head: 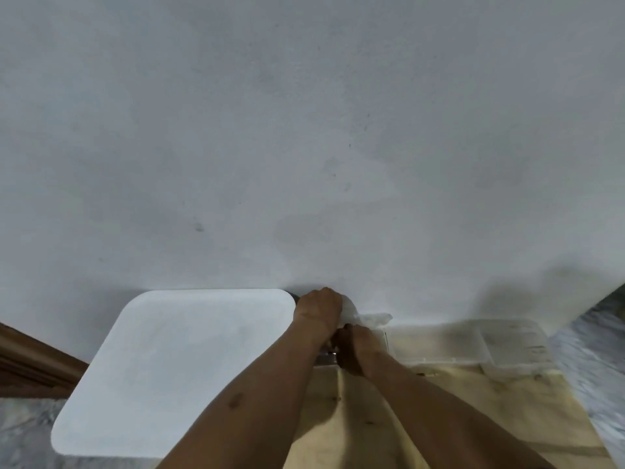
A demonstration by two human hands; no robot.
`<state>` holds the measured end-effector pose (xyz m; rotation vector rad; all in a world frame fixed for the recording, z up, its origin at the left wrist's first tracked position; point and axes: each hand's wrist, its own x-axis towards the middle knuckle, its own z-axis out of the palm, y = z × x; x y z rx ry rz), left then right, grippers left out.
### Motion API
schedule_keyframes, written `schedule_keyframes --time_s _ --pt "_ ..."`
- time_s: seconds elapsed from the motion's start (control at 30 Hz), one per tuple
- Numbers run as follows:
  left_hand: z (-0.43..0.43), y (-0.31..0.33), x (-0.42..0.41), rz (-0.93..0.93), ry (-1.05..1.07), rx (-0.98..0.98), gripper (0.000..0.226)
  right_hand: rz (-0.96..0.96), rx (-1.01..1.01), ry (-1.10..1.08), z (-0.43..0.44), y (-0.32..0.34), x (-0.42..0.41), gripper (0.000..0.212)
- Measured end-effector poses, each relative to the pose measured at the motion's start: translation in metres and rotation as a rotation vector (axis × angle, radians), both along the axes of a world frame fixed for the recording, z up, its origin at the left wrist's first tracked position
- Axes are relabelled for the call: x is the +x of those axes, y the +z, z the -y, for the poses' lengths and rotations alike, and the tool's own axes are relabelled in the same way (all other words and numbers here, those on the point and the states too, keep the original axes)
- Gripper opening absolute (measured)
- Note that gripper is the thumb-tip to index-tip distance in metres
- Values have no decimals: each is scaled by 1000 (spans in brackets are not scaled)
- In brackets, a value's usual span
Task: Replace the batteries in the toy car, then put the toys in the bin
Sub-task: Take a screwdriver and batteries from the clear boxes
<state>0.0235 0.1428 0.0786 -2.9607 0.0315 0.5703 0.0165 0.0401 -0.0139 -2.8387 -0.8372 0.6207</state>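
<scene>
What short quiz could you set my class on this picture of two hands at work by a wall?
1. True or false: the left hand and the right hand are close together.
2. Multiple choice: the clear plastic containers lie A) to the right of the hands, B) to the left of the hands, C) inside the hands.
3. Fill in: the white rounded panel lies to the ___ of the hands.

Key: 1 true; 2 A; 3 left.
</scene>
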Motion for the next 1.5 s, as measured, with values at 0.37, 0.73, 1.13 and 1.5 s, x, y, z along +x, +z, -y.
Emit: schedule_keyframes --time_s 0.37,0.73,1.13,1.5 --pt "6 -6 -29 1 -80 13 40 440 337 264 101 27 -34 27" --pt "11 -48 -50 -87 -56 11 48 185 -22 163 78 25 -16 39" --pt "6 -67 -52 -67 60 -29 42 167 59 110 79 11 -16 45" --pt "35 -24 -103 -64 -73 -164 46 244 135 -162 150 52 -91 23"
